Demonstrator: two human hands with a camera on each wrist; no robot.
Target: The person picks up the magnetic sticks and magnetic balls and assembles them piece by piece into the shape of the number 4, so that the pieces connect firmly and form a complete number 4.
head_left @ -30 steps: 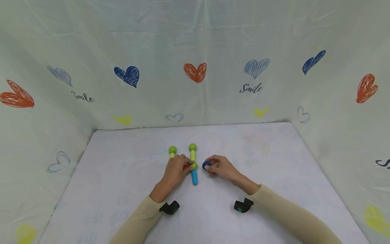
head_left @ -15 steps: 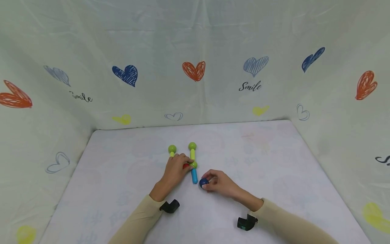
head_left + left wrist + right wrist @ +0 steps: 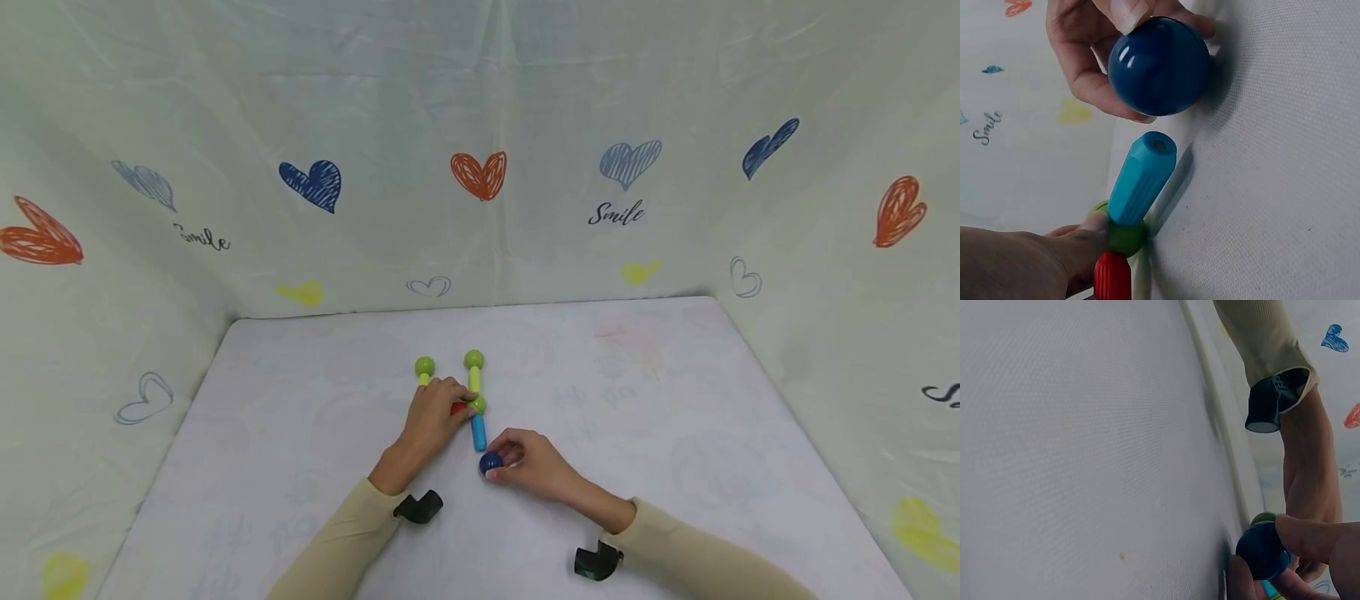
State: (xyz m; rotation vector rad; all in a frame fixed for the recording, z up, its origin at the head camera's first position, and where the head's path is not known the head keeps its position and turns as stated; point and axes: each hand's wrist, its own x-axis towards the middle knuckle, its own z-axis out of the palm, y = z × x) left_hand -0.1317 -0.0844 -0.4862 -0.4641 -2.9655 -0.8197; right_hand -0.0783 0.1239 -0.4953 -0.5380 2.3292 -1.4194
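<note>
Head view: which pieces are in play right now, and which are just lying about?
In play:
right hand pinching the dark blue ball
left hand on the green ball joint
blue rod
red rod

Lying about:
far green ball, though its rod runs under the left hand

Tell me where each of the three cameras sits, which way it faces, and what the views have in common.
Head: worn on the head, looking forward and down at the table; both sleeved arms, the left hand on the joined sticks and the right hand show.
Left wrist: low by the table, looking past left fingers along the light blue stick toward the right hand.
Right wrist: low on the table, looking toward the left forearm; right fingertips show.
Shared: all three show the dark blue ball pinched by the right hand.
</note>
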